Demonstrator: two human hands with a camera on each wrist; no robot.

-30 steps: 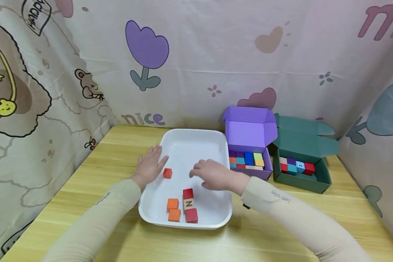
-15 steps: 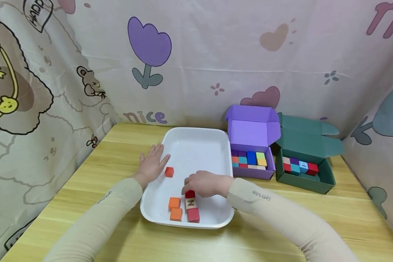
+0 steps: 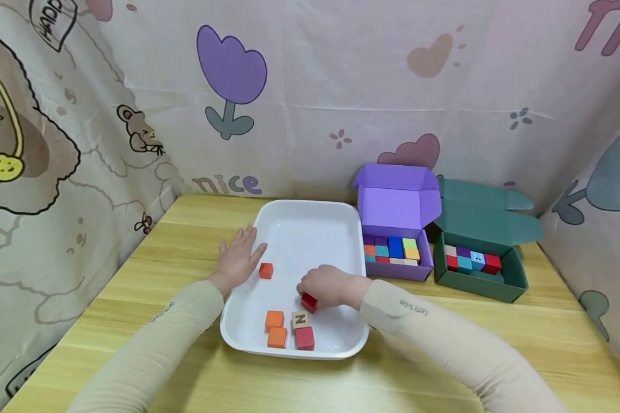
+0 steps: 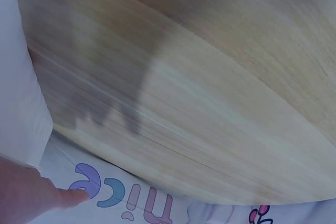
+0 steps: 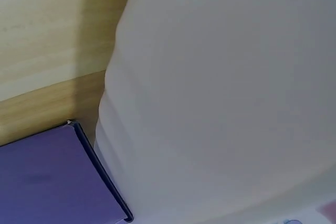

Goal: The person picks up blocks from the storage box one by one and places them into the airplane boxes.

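Right hand (image 3: 326, 287): fingers curled on a red block (image 3: 308, 303), tilted, in the tray (image 3: 310, 229), near the N block (image 3: 300, 320); a loose pinch could drop it. Left hand (image 3: 236, 259): fingers spread at the tray's side; a hard push could slide the tray.

In the right wrist view, a white tray (image 5: 220, 93) fills most of the frame, with a purple box (image 5: 52, 179) lower left, wood-grain tabletop (image 5: 42, 35) upper left, and printed cloth (image 5: 328, 211) lower right.
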